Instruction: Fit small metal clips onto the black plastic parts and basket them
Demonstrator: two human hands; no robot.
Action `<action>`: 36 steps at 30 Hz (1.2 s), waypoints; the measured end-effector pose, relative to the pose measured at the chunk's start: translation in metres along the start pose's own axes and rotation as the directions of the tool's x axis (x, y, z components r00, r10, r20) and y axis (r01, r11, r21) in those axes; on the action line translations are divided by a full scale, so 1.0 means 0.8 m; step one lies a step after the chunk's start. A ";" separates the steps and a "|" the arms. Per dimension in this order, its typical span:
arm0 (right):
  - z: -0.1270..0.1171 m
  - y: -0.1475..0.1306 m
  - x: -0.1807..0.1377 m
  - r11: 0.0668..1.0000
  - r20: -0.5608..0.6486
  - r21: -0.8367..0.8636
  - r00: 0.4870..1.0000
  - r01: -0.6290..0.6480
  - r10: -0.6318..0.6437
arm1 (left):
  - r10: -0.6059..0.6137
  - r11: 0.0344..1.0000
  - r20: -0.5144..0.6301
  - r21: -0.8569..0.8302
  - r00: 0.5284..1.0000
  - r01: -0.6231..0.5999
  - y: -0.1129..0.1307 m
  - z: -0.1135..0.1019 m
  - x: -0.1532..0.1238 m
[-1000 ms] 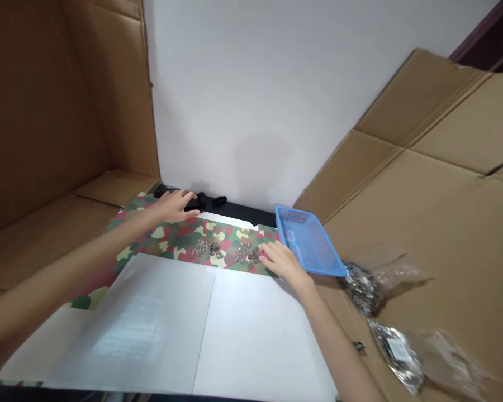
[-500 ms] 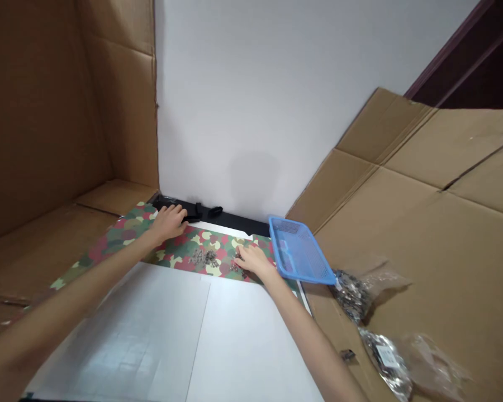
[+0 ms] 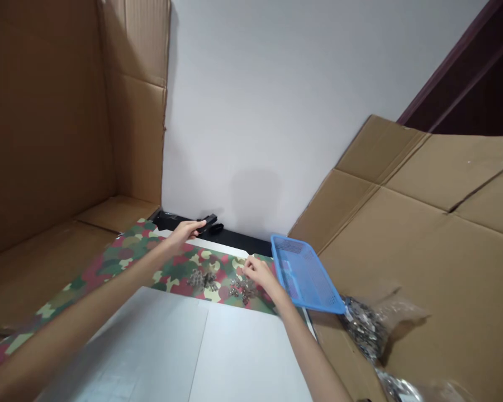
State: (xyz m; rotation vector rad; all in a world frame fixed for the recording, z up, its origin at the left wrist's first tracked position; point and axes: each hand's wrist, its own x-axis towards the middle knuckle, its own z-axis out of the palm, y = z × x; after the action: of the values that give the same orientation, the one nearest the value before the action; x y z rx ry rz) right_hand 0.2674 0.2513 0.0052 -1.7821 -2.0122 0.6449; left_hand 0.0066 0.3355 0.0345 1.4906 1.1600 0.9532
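- Two metal heaps (image 3: 202, 280) lay on the camouflage sheet (image 3: 123, 252).
- Left hand (image 3: 185, 230) gripped a black tool (image 3: 209, 221).
- Right hand (image 3: 257, 270) was curled near the right heap (image 3: 242, 290); contents unclear.

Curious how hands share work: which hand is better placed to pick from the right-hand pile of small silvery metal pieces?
Probably the right hand: it's near that pile; the left hand, farther off, holds a black elongated object.

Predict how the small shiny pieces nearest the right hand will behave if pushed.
The small shiny pieces will probably scatter rather than slide as one, since they lie in a loose cluster. Each is likely stiff, given its metallic glint. They may slide easily, as the camouflage sheet beneath looks flat.
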 end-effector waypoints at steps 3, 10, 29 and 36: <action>-0.034 -0.027 0.004 0.967 -0.124 0.241 0.991 0.078 -0.049 | 0.048 0.944 0.132 -0.330 0.990 -0.002 0.057 0.013 -0.035; -0.103 -0.119 -0.035 0.745 -0.414 0.527 0.889 0.410 -0.196 | 0.149 0.481 0.505 -0.788 0.850 0.384 0.131 0.028 -0.113; -0.091 -0.158 -0.097 0.835 -0.656 0.261 0.724 0.484 -0.215 | 0.909 0.274 0.058 0.665 0.413 -0.694 0.134 0.046 -0.168; -0.088 -0.162 -0.092 0.879 -0.660 0.098 0.692 0.466 -0.292 | 0.899 0.290 0.055 0.670 0.435 -0.683 0.137 0.043 -0.170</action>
State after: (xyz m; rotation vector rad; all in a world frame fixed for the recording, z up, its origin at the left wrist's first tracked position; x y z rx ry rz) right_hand 0.2096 0.1727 0.1380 -1.1406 -1.6424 0.1232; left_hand 0.0290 0.1886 0.1331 2.7069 0.9119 1.6905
